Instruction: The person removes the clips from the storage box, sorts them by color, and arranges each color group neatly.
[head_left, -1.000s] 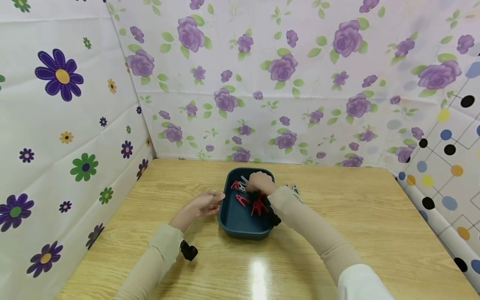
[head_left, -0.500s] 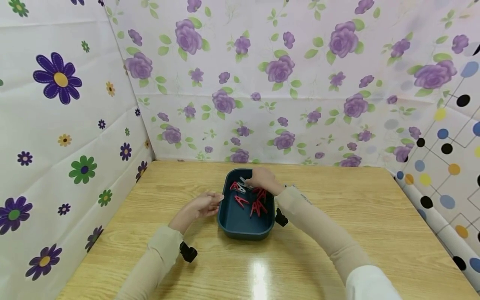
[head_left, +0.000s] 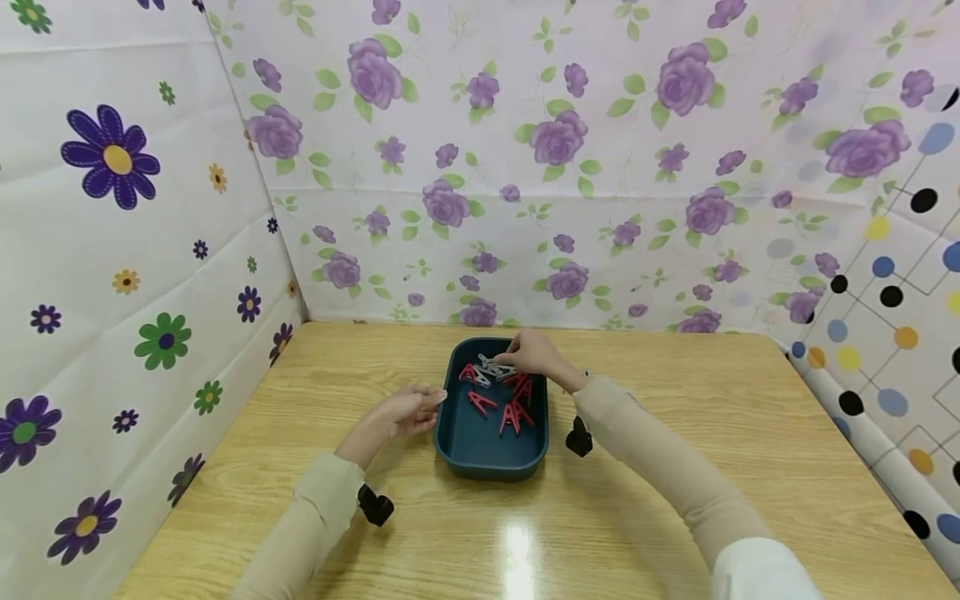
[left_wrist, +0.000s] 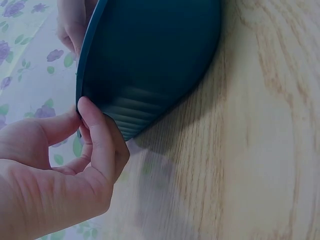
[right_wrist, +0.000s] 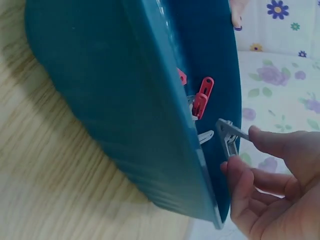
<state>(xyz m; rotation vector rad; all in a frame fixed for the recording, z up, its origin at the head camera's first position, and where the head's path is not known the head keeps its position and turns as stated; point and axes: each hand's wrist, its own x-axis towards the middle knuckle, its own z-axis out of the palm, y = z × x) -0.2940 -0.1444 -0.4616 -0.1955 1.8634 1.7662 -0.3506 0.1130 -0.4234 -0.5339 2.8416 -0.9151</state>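
Note:
A dark teal plastic tub (head_left: 491,468) stands on the table, holding several red clothespins (head_left: 482,402) and several pale grey clothespins (head_left: 480,379). My left hand (head_left: 411,410) pinches the tub's left rim between thumb and fingers, as the left wrist view shows up close. At the tub's far right corner is my right hand (head_left: 534,352). In the right wrist view, the thumb and fingers of that right hand (right_wrist: 280,175) pinch the ends of a grey clothespin (right_wrist: 229,137) above the tub's inside. A red clothespin (right_wrist: 202,97) lies beyond the near wall there.
The wooden table (head_left: 675,467) extends around the tub. A small item (head_left: 587,373) on the table peeks out behind the right sleeve (head_left: 645,442), mostly hidden. Flowered cloth (head_left: 480,167) hangs behind the table, with patterned sheets on both sides.
My right hand has drawn back from low among the clothespins toward the tub's far right rim, uncovering red ones. The left hand keeps its place on the rim.

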